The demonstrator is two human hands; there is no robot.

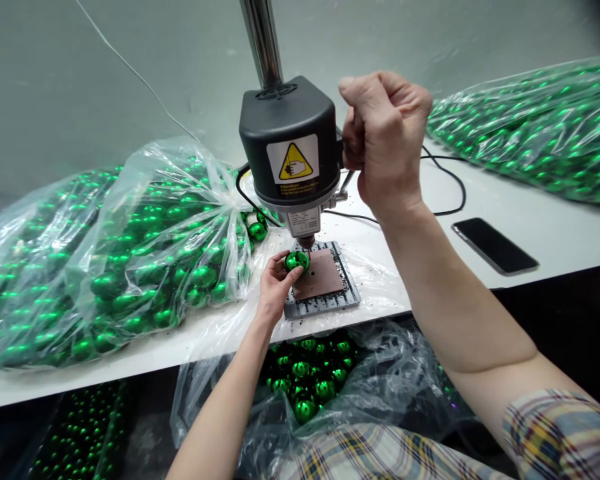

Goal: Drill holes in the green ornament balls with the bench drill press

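Between the fingers and thumb of my left hand (pixel 276 283) is a shiny green ball (pixel 297 262), just below the tip of a black drill press (pixel 289 140). Whether the bit touches the ball is too small to tell. My right hand (pixel 387 133) is raised at the right side of the drill head, its fingers curled round something hidden there, beside a metal lever. Under the ball lies a brown board (pixel 320 275) with a small dark hole, on a slotted grey base plate (pixel 347 297) sprinkled with dark shavings.
Clear bags full of green balls lie on the white table (pixel 380 250), a large bag (pixel 145 253) at left and another bag (pixel 535 127) at back right. A phone (pixel 495 247) and black cables are at right. An open bag of balls (pixel 305 373) sits below the front edge.
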